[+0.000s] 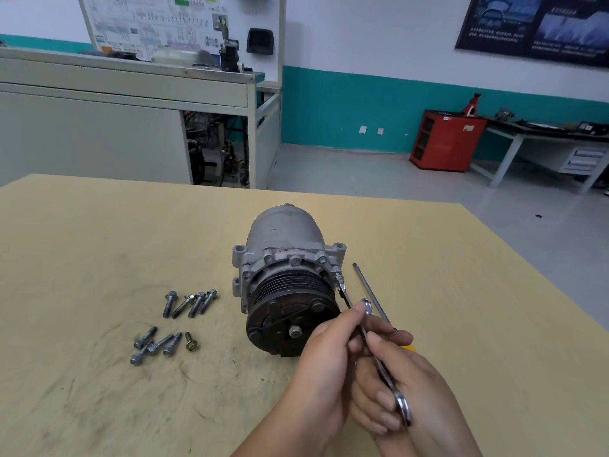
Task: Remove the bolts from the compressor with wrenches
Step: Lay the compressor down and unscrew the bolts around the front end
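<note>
Compressor (286, 258) on side, pulley (290, 321) toward viewer, wrench (385, 374) angled up-left

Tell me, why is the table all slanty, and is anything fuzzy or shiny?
Head view: the wide lens slants the table edges and the teal wall stripe; the far poster is fuzzy, the compressor sharp; soft light, faint shadows; glare glints on the wrench in the right hand.

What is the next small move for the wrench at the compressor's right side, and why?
Probably swing the wrench to loosen the bolt: its open end sits at that bolt on the compressor, the left hand pinches it, and removed bolts lie aside.
</note>
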